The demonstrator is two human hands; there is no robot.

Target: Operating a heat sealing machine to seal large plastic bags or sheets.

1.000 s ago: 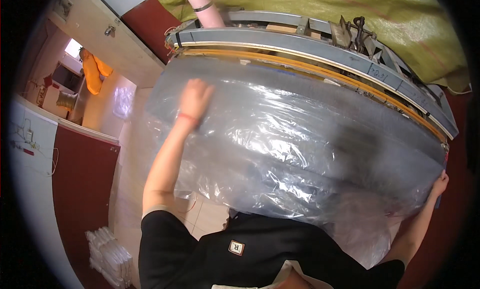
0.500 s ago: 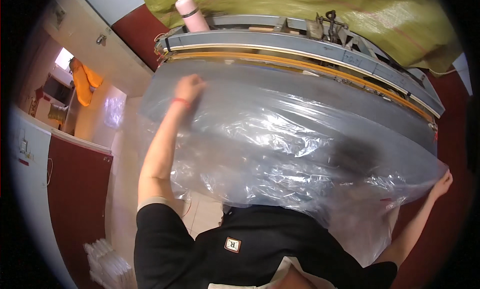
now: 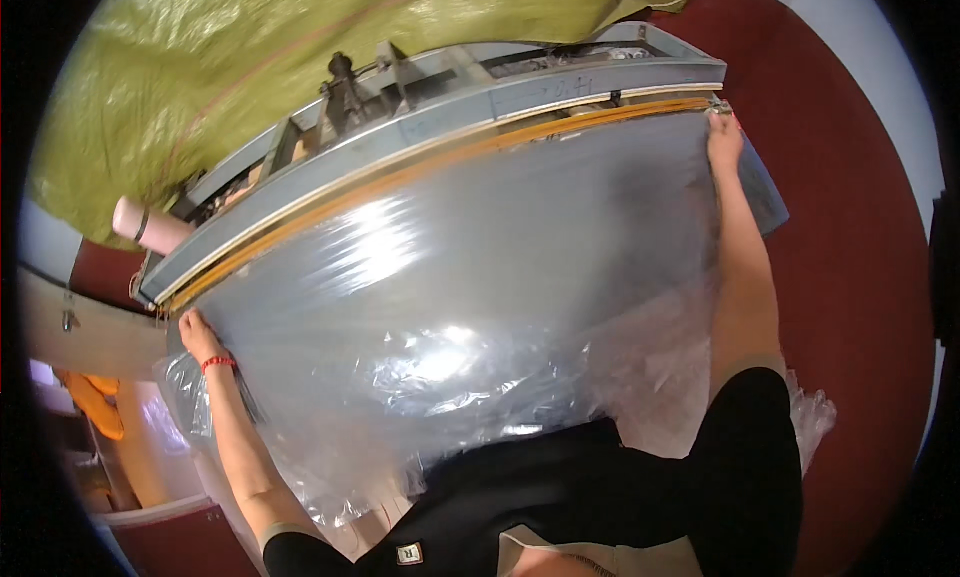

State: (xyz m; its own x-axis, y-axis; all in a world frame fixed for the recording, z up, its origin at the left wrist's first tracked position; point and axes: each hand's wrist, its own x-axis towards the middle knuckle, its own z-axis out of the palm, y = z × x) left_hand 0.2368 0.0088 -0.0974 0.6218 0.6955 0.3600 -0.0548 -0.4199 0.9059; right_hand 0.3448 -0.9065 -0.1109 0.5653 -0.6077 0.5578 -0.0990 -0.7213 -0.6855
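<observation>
A wide sheet of clear plastic film (image 3: pixel 480 267) lies stretched over a grey work surface in front of me, its near part crumpled and hanging toward my body. My left hand (image 3: pixel 197 333), with a red bead bracelet on the wrist, is closed on the film's far left corner. At the far right corner my right hand (image 3: pixel 725 142) grips the film close to the end of the long bar. The film's far edge runs along an orange strip (image 3: pixel 450 142) on a long grey metal sealing machine (image 3: pixel 430 127).
A pink bottle (image 3: pixel 150 225) lies tilted at the machine's left end. Behind the machine hangs a yellow-green woven sheet (image 3: pixel 250 57). A dark red wall panel (image 3: pixel 830 247) stands at the right. An orange item (image 3: pixel 95 405) is seen through an opening at the left.
My right hand has moved up to the far right corner, and my left hand to the far left corner. The film is now pulled flatter along the bar. My view has turned rightward.
</observation>
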